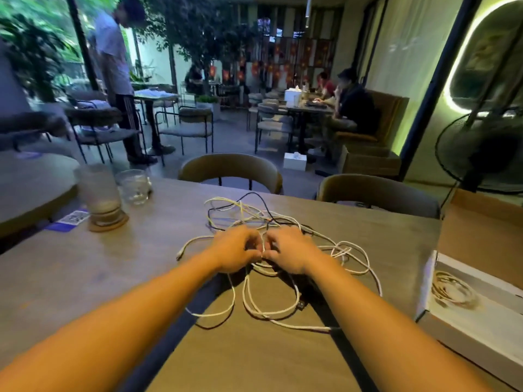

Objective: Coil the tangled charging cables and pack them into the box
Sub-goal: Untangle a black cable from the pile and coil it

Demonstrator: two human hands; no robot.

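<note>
Two bare arms reach over the tabletop point(85, 267); left hand point(235, 251) and right hand point(291, 254) meet, each grip pinched shut on a white strand in the cables point(271, 281) (loose, still tangled). Right, one coil point(452, 290) lies inside the box point(481, 335). Farther left stand two glasses point(97, 190).

cables point(271, 250) left of box point(478, 321)
</note>
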